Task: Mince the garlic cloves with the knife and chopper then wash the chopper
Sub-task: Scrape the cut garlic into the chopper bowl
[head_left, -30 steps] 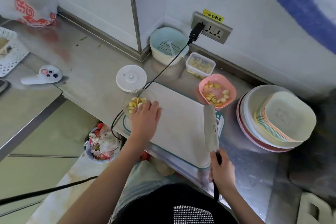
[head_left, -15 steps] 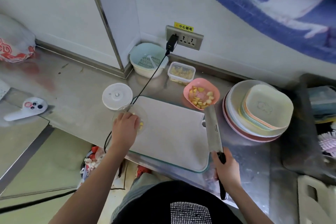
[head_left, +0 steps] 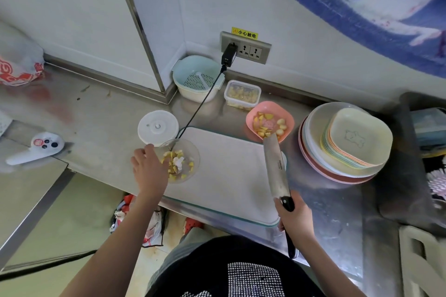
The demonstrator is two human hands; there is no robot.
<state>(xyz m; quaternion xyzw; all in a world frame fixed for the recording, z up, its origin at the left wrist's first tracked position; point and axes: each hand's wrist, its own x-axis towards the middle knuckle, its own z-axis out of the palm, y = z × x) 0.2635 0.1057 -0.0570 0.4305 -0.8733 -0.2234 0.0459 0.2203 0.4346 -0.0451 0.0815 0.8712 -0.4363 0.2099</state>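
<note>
The clear chopper bowl (head_left: 190,152) stands at the left end of the white cutting board (head_left: 231,171), with cut garlic pieces (head_left: 177,166) and a white blade hub inside. My left hand (head_left: 148,171) rests on its left rim, fingers spread. The chopper's white lid (head_left: 158,127) lies on the counter just behind the bowl. My right hand (head_left: 293,216) grips the black handle of the cleaver (head_left: 276,166), whose blade lies along the board's right edge. A pink bowl (head_left: 280,113) behind the board holds more garlic cloves.
A black cable (head_left: 200,103) runs from the wall socket (head_left: 246,48) across the counter past the chopper bowl. A teal strainer basket (head_left: 196,77), a clear tub (head_left: 242,94), stacked plates (head_left: 342,142) and a white controller (head_left: 39,146) stand around. A sink lies at right.
My left hand slid from over the chopper bowl to its left rim, uncovering the garlic. The cleaver stays along the board's right edge in my right hand. The view has tilted upward.
</note>
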